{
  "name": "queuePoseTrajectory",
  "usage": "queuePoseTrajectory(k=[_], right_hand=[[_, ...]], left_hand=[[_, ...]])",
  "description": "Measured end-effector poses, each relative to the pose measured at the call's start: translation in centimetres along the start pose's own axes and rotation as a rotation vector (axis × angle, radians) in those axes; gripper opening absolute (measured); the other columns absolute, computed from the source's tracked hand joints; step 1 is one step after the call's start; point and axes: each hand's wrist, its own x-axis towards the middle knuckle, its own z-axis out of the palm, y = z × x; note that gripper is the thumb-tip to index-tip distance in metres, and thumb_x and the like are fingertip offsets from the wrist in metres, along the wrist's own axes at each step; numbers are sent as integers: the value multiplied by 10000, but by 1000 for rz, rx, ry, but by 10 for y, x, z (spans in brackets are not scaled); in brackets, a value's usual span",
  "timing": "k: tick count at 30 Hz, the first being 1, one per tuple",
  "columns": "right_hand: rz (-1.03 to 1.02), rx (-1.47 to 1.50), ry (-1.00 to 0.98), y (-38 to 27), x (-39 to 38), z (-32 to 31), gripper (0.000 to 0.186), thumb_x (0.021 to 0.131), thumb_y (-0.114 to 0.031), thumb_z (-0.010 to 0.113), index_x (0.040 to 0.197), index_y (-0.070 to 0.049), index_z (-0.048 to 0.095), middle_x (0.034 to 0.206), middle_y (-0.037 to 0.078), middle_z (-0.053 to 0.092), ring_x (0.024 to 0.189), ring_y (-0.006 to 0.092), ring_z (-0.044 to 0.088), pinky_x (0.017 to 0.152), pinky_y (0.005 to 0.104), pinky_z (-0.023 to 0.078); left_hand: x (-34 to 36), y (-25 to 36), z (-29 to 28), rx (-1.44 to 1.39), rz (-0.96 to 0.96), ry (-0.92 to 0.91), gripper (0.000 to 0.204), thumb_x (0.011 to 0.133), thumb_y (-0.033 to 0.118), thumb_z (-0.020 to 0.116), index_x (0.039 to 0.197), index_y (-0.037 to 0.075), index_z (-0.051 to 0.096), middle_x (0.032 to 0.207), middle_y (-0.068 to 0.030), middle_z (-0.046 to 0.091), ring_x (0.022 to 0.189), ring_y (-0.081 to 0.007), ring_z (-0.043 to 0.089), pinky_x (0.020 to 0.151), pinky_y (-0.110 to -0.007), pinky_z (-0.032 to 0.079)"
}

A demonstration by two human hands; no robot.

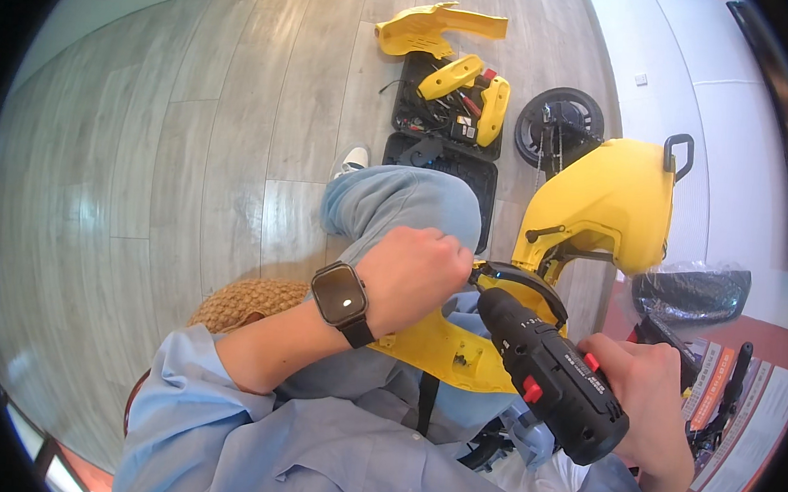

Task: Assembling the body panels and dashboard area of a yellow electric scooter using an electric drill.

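Nearest you, your right hand (651,401) wraps its grip tight around the handle of a black cordless drill (548,377) with red buttons, nose aimed up-left at the yellow plastic body panel (447,344) across your lap. Your left hand (410,279), a dark watch (341,299) on its wrist, is fisted on the panel's upper edge; what the fingers pinch is hidden. A larger yellow housing (608,205) rises behind. On the wooden floor (193,143) lies an open black tool case (447,123) and another yellow shell (434,27). At right, white printed sheets with orange bands (745,412) lie flat beside a crumpled clear bag (689,291).
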Motion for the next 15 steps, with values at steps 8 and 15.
queuePoseTrajectory(k=[8, 15], right_hand=[[-80, 19, 28, 15, -6, 8, 319, 679, -299, 739, 885, -88, 619, 608, 83, 578, 548, 280, 614, 502, 373, 439], [-100, 30, 100, 28, -14, 16, 328, 685, -297, 730, 913, -92, 613, 610, 77, 580, 546, 279, 611, 485, 373, 434]], left_hand=[[1, 2, 4, 5, -14, -7, 89, 766, 124, 629, 791, 57, 576, 763, -80, 599, 760, -248, 623, 634, -356, 522], [13, 14, -8, -138, 98, 275, 206, 691, 111, 723, 859, 62, 615, 928, -46, 594, 872, -222, 596, 712, -338, 514]])
